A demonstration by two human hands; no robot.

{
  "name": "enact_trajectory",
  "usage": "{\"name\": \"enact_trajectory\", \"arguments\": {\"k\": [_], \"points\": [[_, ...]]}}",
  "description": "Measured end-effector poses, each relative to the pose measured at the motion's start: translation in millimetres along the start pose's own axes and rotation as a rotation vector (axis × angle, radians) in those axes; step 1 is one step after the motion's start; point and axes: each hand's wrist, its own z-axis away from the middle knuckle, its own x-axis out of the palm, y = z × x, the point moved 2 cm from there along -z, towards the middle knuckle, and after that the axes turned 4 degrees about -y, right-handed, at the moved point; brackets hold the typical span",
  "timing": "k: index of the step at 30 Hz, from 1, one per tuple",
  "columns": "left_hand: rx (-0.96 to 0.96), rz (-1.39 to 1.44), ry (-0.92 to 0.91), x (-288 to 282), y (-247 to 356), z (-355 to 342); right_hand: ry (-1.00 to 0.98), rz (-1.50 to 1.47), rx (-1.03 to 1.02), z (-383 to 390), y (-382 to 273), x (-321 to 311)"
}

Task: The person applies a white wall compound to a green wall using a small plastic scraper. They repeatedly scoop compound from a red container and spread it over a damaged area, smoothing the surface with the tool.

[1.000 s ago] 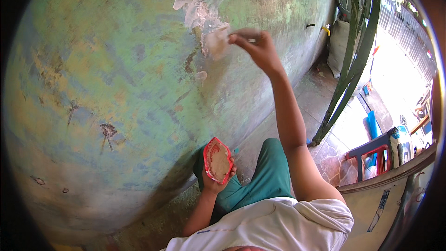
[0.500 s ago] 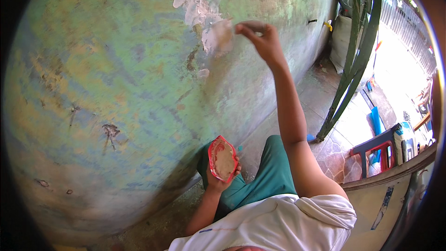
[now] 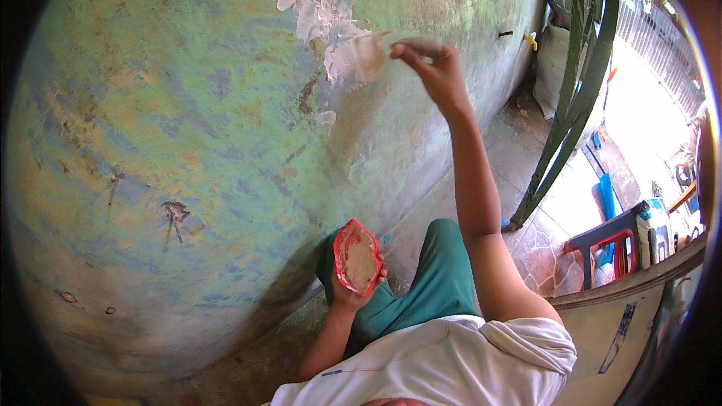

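Observation:
My left hand (image 3: 350, 295) holds a red-rimmed open container (image 3: 359, 259) from beneath and the side, with fingers curled round its right edge. Beige-pink putty fills much of it. My raised right hand (image 3: 436, 68) is closed in a pinch on a thin, flat putty spreader (image 3: 368, 56), blurred by motion and pressed to or just off the wall. Around the spreader, pale pinkish putty (image 3: 320, 19) is smeared over the patchy green wall (image 3: 218, 105). A small separate dab (image 3: 326, 117) sits lower down.
Chipped holes (image 3: 175, 212) mark the wall at left. Long green leaf-like strips (image 3: 564, 120) hang down to the floor at right, before a white sack (image 3: 553, 68). A yellow tap (image 3: 532, 41) juts from the wall. A dark blue and red stool (image 3: 609, 244) stands at lower right.
My right hand has shifted slightly right and down, with the spreader moving along the wall the same way. My left hand and the container have hardly moved.

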Motion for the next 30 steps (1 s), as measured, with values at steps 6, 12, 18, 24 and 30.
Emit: {"name": "enact_trajectory", "arguments": {"k": [6, 12, 18, 24, 30], "points": [[-0.015, -0.096, 0.078, 1.0, 0.2, -0.5, 0.009, 0.044, 0.006, 3.7, -0.9, 0.3], [0.009, -0.052, 0.122, -0.4, -0.8, 1.2, -0.232, -0.054, 0.011, 13.9, 2.3, 10.4], [-0.032, -0.11, 0.067, 2.8, 2.1, -0.7, -0.016, -0.128, 0.053, 23.6, 5.3, 11.0], [0.0, -0.121, 0.109, 2.5, 0.4, 1.3, -0.18, -0.072, 0.062, 24.0, 4.4, 4.6], [0.003, -0.095, 0.073, 1.5, 0.0, -1.1, 0.044, -0.223, 0.154, 22.4, 6.7, -9.2]]}}
